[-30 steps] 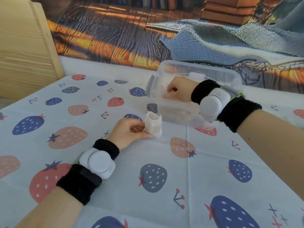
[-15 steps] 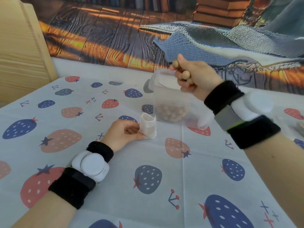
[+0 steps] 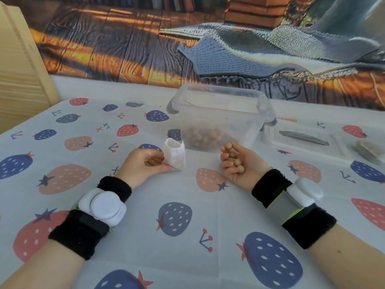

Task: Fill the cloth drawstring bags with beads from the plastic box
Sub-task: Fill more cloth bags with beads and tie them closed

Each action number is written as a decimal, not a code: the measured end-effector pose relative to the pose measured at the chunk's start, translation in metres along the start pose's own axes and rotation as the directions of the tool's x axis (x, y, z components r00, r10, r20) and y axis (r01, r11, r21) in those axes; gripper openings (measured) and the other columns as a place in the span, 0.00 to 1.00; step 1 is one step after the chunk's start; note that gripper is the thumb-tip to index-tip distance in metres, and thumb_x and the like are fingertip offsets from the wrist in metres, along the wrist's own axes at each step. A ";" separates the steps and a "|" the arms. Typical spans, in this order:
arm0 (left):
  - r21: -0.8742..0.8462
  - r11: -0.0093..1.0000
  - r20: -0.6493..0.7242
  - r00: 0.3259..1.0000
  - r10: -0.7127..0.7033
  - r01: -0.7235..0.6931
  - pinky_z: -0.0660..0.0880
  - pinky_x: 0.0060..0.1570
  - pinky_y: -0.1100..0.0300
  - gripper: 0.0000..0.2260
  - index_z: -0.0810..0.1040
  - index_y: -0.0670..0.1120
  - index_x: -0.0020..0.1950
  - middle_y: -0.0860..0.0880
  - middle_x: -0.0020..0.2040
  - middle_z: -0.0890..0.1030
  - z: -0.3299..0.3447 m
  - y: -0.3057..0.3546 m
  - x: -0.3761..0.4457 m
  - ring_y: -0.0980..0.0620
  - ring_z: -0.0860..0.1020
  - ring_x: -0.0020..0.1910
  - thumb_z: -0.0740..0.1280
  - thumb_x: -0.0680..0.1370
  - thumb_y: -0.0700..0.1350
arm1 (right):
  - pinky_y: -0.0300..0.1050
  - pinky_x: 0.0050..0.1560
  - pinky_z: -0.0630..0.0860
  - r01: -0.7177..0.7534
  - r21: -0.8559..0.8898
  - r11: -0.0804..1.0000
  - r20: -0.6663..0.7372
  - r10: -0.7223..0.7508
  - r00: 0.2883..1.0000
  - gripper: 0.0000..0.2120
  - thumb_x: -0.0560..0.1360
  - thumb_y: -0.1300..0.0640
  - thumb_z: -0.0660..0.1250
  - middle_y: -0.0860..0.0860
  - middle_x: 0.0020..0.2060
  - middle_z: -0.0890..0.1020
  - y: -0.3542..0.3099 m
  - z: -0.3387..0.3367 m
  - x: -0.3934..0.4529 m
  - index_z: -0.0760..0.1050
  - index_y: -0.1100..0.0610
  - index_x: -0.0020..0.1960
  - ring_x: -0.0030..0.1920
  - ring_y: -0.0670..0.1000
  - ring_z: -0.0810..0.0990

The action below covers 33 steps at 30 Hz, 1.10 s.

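- Strawberry-printed white tablecloth (image 3: 129, 205): thin fabric with slight creases. It gives a soft footing that should keep dropped beads from rolling far.
- Clear rigid plastic box (image 3: 220, 117): lidless, rectangular with rounded corners, and stands at mid-table. A pile of round tan wooden beads (image 3: 201, 136) lies at its bottom left. The walls look stiff and light. The box is likely to slide if knocked.
- Small white cloth drawstring bag (image 3: 174, 156): stands upright just in front of the box, mouth open upward. The cloth is limp and weighs almost nothing, so it is best held at the side wall or rim to keep the mouth spread.
- Left hand (image 3: 143, 165): thumb and fingers pinch the bag's lower side.
- Right hand (image 3: 241, 163): palm up, just right of the bag, fingers curled around a handful of beads. These are hard, smooth and prone to spill. I judge they should be tipped in slowly.
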<state>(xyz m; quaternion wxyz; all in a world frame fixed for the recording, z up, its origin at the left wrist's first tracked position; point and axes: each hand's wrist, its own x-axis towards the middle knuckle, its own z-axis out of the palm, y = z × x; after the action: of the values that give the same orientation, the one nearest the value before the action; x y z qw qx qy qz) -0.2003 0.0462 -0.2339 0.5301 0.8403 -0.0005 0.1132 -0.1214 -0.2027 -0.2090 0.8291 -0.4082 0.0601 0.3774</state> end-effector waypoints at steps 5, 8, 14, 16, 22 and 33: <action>0.015 1.000 0.055 0.998 0.025 -0.026 0.72 0.42 0.69 0.09 0.82 0.40 0.49 0.49 0.42 0.83 0.019 0.013 0.005 0.58 0.77 0.37 0.74 0.70 0.38 | 0.31 0.15 0.56 0.174 -0.075 0.982 -0.027 -0.176 0.984 0.15 0.80 0.48 0.56 0.46 0.24 0.64 0.004 -0.004 0.003 0.72 0.55 0.40 0.19 0.42 0.59; 0.006 0.998 0.125 0.990 0.069 -0.070 0.70 0.40 0.70 0.09 0.83 0.44 0.48 0.53 0.40 0.83 0.039 0.026 0.010 0.62 0.76 0.35 0.75 0.69 0.39 | 0.31 0.17 0.54 0.332 -0.263 0.906 -0.074 -0.362 0.929 0.13 0.80 0.51 0.56 0.46 0.26 0.61 0.004 -0.008 -0.003 0.72 0.56 0.43 0.20 0.42 0.57; 0.088 0.984 0.089 0.985 0.148 -0.156 0.69 0.36 0.69 0.10 0.84 0.47 0.49 0.52 0.42 0.84 0.074 0.035 0.018 0.59 0.73 0.32 0.76 0.69 0.46 | 0.33 0.22 0.58 0.587 -0.618 0.523 -0.012 -0.753 0.658 0.10 0.80 0.59 0.59 0.46 0.23 0.62 0.006 -0.018 -0.026 0.76 0.56 0.43 0.22 0.45 0.59; 0.124 0.977 0.054 0.985 0.165 -0.171 0.70 0.36 0.67 0.10 0.84 0.49 0.50 0.54 0.42 0.83 0.079 0.034 0.016 0.58 0.73 0.32 0.76 0.69 0.47 | 0.33 0.24 0.62 0.659 -0.652 0.374 0.086 -0.827 0.555 0.08 0.78 0.61 0.62 0.45 0.22 0.62 0.009 -0.017 -0.027 0.78 0.54 0.44 0.23 0.45 0.61; 0.103 0.978 0.032 0.983 0.181 -0.184 0.71 0.36 0.71 0.09 0.81 0.53 0.47 0.58 0.39 0.81 0.073 0.037 0.014 0.61 0.74 0.31 0.76 0.69 0.45 | 0.30 0.33 0.61 0.691 -0.719 0.072 0.327 -0.842 0.429 0.07 0.75 0.60 0.66 0.45 0.27 0.61 0.020 -0.011 -0.026 0.78 0.49 0.48 0.28 0.43 0.61; 0.111 0.975 0.053 0.981 0.188 -0.193 0.72 0.36 0.68 0.09 0.81 0.57 0.45 0.53 0.39 0.82 0.073 0.034 0.012 0.58 0.74 0.31 0.76 0.68 0.49 | 0.32 0.33 0.61 0.653 -0.757 0.034 0.384 -0.785 0.485 0.11 0.75 0.63 0.66 0.54 0.27 0.61 0.021 -0.014 -0.025 0.76 0.52 0.55 0.30 0.46 0.60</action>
<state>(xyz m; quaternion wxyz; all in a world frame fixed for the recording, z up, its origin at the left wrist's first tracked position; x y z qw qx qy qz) -0.1792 -0.0327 -0.2313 0.4671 0.8679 -0.0860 0.1456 -0.1501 -0.2191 -0.2212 0.5827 -0.7465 -0.2862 -0.1459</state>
